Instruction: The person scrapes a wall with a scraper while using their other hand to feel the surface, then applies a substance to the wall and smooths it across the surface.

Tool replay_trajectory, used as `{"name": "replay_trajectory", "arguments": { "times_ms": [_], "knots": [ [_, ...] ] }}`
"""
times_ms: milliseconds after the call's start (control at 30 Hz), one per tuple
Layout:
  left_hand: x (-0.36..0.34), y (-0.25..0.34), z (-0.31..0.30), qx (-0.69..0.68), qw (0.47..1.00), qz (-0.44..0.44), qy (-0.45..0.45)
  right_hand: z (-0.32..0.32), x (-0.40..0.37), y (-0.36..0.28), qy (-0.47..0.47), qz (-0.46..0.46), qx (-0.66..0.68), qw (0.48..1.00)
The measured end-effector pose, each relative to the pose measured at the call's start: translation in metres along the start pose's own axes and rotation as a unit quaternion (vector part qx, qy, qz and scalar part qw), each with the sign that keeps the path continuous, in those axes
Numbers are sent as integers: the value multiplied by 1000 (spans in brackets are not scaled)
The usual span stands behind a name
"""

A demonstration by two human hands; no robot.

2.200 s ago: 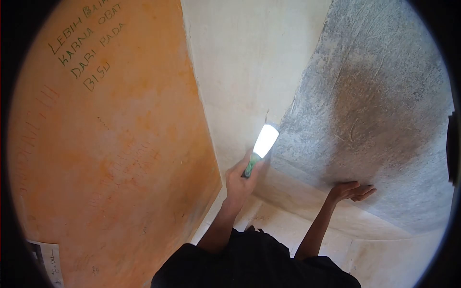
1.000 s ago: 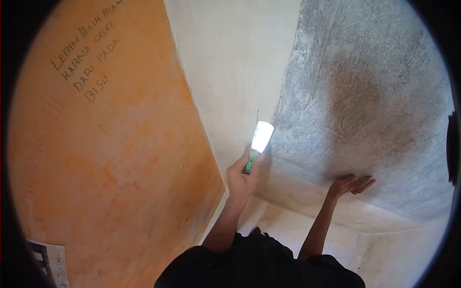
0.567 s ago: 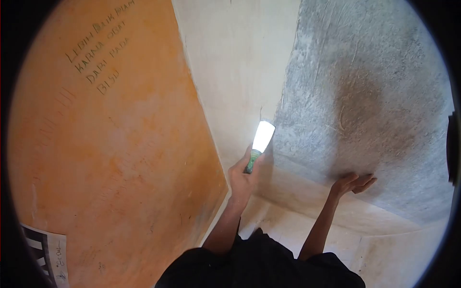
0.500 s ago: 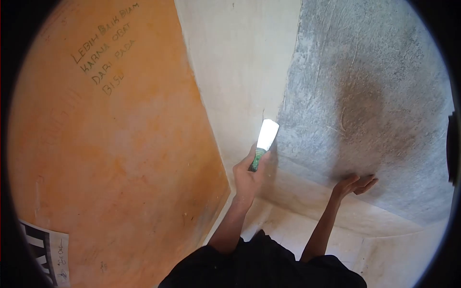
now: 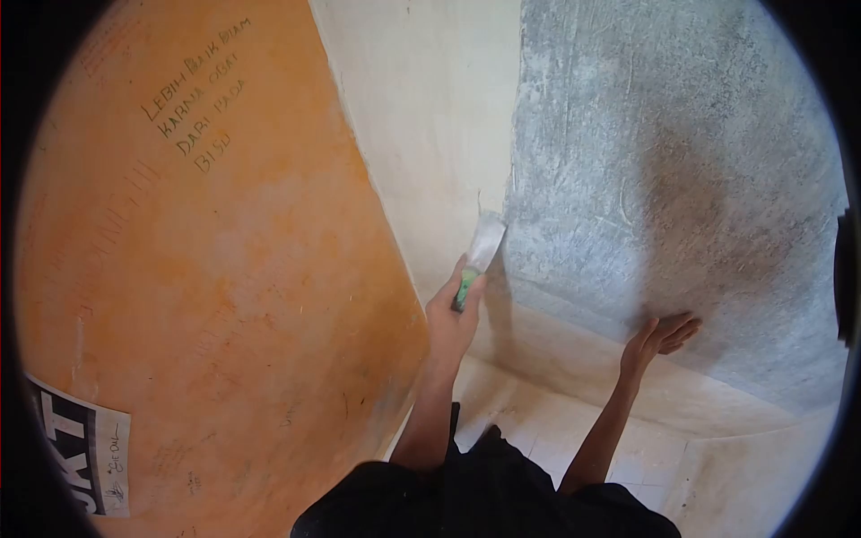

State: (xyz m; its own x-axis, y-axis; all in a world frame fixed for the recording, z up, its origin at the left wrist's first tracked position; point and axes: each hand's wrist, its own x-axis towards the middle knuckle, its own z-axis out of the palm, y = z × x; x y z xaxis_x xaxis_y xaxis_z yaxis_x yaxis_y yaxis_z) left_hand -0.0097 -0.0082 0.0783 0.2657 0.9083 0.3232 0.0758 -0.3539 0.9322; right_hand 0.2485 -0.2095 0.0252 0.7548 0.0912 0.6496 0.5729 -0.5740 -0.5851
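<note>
My left hand (image 5: 451,321) is wrapped around the green handle of a putty knife (image 5: 487,238). The knife's flat metal blade points up, its tip near the left edge of a rough grey area (image 5: 583,152) on the wall, where it borders a cream strip (image 5: 430,99). To the right, my right hand (image 5: 656,342) is held open with fingers stretched out, over the lower part of the grey area. Thumb and fingers there are apart, with nothing between them.
An orange wall (image 5: 242,269) with handwriting on it meets the cream strip in a corner at left. A black-and-white sticker (image 5: 112,462) is on its lower left. Pale floor tiles (image 5: 529,430) show below, and a dark object (image 5: 845,278) stands at the right edge.
The putty knife has shifted slightly left and up in view with my left hand, and the bright glare on its blade is gone. My right hand's fingers now tilt further upward.
</note>
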Motion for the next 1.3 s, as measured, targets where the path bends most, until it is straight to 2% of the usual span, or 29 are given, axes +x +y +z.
{"name": "replay_trajectory", "arguments": {
  "times_ms": [100,200,300,333,400,433,533,767,967,1033,1067,1133,1200,1300],
  "knots": [
    [-4,-24,1,-39,998,45,35,-3,1,2,-35,-2,15,999],
    [11,-2,0,-84,991,79,68,11,2,32,-37,-40,-20,998],
    [28,7,8,-111,991,50,62,2,3,29,-77,-48,-6,996],
    [27,4,13,-107,991,48,65,3,2,36,-82,-48,-4,995],
    [16,-8,28,-24,989,106,99,4,0,51,-95,-60,-21,994],
    [5,-17,33,-21,990,101,99,3,1,51,-100,-58,-22,993],
    [-26,-32,39,-10,996,9,85,3,0,50,-103,-61,-26,992],
    [-18,-4,34,-50,995,-15,85,1,-2,47,-102,-76,-31,991],
    [-13,10,34,-23,997,-14,71,4,-5,44,-117,-73,6,990],
    [-6,30,29,-50,992,-90,70,2,-5,55,-150,-52,29,987],
    [-7,26,29,-52,992,-90,69,7,-4,58,-164,-41,40,985],
    [-7,10,33,-36,996,14,78,2,-9,70,-187,-24,64,980],
    [-18,-4,29,-28,997,-3,69,5,-6,80,-217,-3,85,972],
    [-10,6,24,-25,998,-29,56,3,-11,97,-258,28,119,958]
  ]
}}
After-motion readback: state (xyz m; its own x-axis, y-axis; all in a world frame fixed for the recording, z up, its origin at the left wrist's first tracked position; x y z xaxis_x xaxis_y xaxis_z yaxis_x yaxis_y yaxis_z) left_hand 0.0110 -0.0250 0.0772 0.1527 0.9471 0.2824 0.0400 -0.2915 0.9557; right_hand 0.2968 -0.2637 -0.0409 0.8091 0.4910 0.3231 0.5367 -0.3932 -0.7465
